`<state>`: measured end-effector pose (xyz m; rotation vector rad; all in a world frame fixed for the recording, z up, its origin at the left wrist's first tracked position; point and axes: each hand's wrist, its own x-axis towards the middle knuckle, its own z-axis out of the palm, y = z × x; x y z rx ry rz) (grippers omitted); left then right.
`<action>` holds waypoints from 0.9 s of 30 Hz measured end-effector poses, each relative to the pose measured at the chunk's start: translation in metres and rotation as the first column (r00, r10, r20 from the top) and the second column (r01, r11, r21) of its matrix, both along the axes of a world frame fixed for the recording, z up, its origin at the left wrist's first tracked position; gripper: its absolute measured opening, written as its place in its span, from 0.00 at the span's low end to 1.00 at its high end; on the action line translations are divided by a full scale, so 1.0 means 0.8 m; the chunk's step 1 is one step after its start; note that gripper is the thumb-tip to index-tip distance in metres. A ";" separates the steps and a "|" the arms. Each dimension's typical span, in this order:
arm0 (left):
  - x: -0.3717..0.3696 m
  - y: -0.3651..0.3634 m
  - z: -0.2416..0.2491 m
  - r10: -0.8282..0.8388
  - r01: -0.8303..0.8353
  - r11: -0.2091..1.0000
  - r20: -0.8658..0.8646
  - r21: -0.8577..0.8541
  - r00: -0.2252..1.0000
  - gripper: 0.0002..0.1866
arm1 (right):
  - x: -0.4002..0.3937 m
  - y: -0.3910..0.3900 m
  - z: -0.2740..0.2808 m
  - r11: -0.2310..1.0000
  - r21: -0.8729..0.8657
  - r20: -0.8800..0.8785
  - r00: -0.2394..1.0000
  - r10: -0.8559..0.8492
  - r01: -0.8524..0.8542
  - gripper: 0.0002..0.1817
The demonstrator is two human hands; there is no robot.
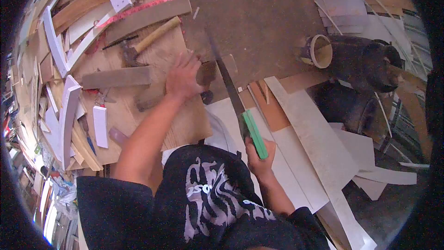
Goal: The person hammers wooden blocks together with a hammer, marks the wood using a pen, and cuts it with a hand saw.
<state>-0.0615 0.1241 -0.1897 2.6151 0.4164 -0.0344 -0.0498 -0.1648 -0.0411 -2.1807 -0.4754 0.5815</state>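
My right hand is wrapped round the green handle of a handsaw. The long dark blade points away from me, just off the workbench edge, and crosses a short piece of wood that juts past the edge. My left hand bears down on this wood with fingers spread over it, covering its middle. A claw hammer with a wooden handle lies beyond my left hand. Left of that hand sits a flat wooden block, and pliers lie below the block.
The wooden workbench carries a curved board, a pink measuring tape and white-edged strips. Pale panels lean at my right. A bucket and a black drum stand on the floor.
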 end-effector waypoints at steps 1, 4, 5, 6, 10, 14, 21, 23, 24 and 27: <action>0.002 -0.002 0.003 0.002 -0.002 1.000 0.002 -0.004 1.000 0.38 | 0.009 0.014 0.003 0.998 0.017 -0.064 0.996 -0.060 0.062 0.10; 0.001 -0.011 0.001 0.161 -0.162 0.986 -0.041 -0.027 0.986 0.38 | 0.023 0.035 0.023 0.990 0.023 -0.196 0.972 -0.132 0.139 0.11; 0.000 -0.011 -0.009 0.144 -0.143 0.990 -0.016 0.017 0.990 0.38 | 0.025 0.038 0.032 0.987 0.027 -0.262 0.954 -0.145 0.158 0.10; 0.002 -0.008 -0.007 0.123 -0.123 0.990 0.009 0.063 0.992 0.37 | 0.028 0.039 0.043 0.988 0.021 -0.259 0.955 -0.143 0.153 0.10; 0.004 -0.006 0.008 0.200 -0.202 0.978 -0.044 -0.045 0.979 0.36 | 0.038 0.039 0.065 0.994 -0.093 -0.229 0.970 -0.081 0.061 0.09; 0.007 -0.002 0.009 0.123 -0.127 0.991 -0.091 -0.037 0.988 0.36 | 0.022 0.005 0.007 0.994 -0.010 -0.171 0.979 -0.112 0.112 0.12; 0.002 -0.008 -0.006 0.060 -0.054 0.996 -0.076 0.070 0.995 0.41 | 0.015 -0.054 -0.081 0.995 -0.048 -0.049 0.995 0.090 -0.092 0.11; 0.008 -0.006 0.001 0.046 -0.033 0.997 -0.194 0.069 0.980 0.42 | 0.028 -0.069 -0.103 0.985 -0.015 -0.028 0.985 0.172 -0.173 0.11; 0.008 -0.009 0.004 0.027 -0.013 0.999 -0.311 0.047 0.950 0.43 | 0.033 -0.072 -0.109 0.976 0.029 0.030 0.976 0.215 -0.216 0.11; -0.002 -0.009 -0.018 0.063 -0.063 0.998 -0.021 0.007 0.998 0.42 | 0.043 -0.075 -0.125 0.965 0.045 0.089 0.963 0.254 -0.258 0.12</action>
